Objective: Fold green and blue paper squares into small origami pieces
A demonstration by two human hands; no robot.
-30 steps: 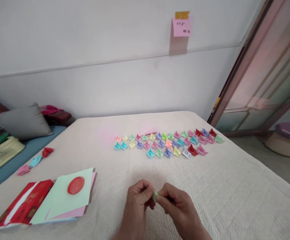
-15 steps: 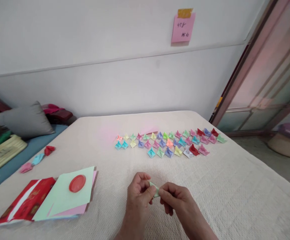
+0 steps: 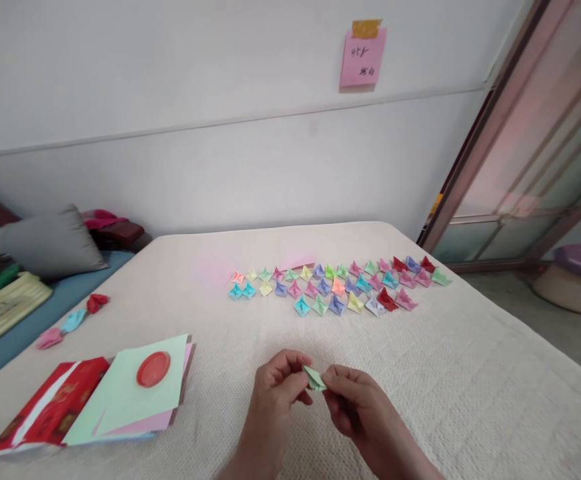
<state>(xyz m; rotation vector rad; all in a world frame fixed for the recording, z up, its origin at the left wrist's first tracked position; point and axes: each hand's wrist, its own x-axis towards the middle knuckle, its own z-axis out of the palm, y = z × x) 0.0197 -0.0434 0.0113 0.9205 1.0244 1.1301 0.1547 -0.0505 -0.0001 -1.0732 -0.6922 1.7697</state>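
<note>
A small folded piece of light green paper (image 3: 315, 379) is held between both hands above the near middle of the white cloth-covered table (image 3: 230, 427). My left hand (image 3: 279, 387) pinches its left side between thumb and fingers. On the right side, my right hand (image 3: 353, 397) grips the paper's corner with thumb and forefinger, the other fingers curled under. Beyond the hands, several small folded paper shapes (image 3: 337, 305) in many colours stand in three rows.
At the left lie a red packet (image 3: 53, 403), a stack of green and pink paper sheets (image 3: 135, 400) with a red round lid (image 3: 153, 369) on top, and crumpled pink, blue and red pieces (image 3: 74, 321). A pink note (image 3: 363, 59) hangs on the wall.
The green paper has turned between the fingers and shows more of its folded face. Both hands have shifted slightly. The view has moved a little.
</note>
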